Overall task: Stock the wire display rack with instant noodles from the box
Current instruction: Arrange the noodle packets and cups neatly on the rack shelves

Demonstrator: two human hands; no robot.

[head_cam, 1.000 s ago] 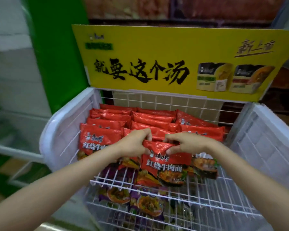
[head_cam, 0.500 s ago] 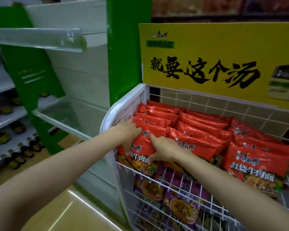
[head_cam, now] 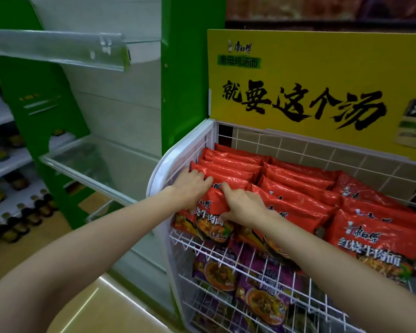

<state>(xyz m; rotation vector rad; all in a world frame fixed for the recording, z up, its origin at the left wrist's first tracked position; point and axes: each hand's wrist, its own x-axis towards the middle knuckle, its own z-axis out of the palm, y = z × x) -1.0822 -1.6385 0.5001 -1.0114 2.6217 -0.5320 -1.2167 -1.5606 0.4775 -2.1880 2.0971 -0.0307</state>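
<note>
A: Gripping from both sides, two bare hands are seen on one red noodle packet (head_cam: pixel 213 204) at the front of the leftmost row in the upper tier of a white wire display rack (head_cam: pixel 228 248).

B: How is each hand placed?

A: The left hand (head_cam: pixel 192 186) is laid over the packet's top left edge, fingers curled onto the red wrapper beside the rack's white side panel (head_cam: pixel 163 169). The right hand (head_cam: pixel 244 207) is set against the packet's right edge, index finger stretched upward along it and thumb pressed on the front face. The packet is held between them, leaning back against the others in its row.

B: What else is held in the rack?

A: The upper tier is filled with three rows of red packets (head_cam: pixel 298 186), overlapped front to back. Purple noodle packets (head_cam: pixel 257 282) are seen through the wires of the tier below. A yellow sign (head_cam: pixel 322 73) with large black characters is mounted above the rack's back.

B: And around it?

A: A green post (head_cam: pixel 190 75) is seen at the rack's left. Further left, grey shelves (head_cam: pixel 58 48) are fitted with clear front rails, and dark bottles (head_cam: pixel 19 222) are lined up on the lower ones. No box can be seen.
</note>
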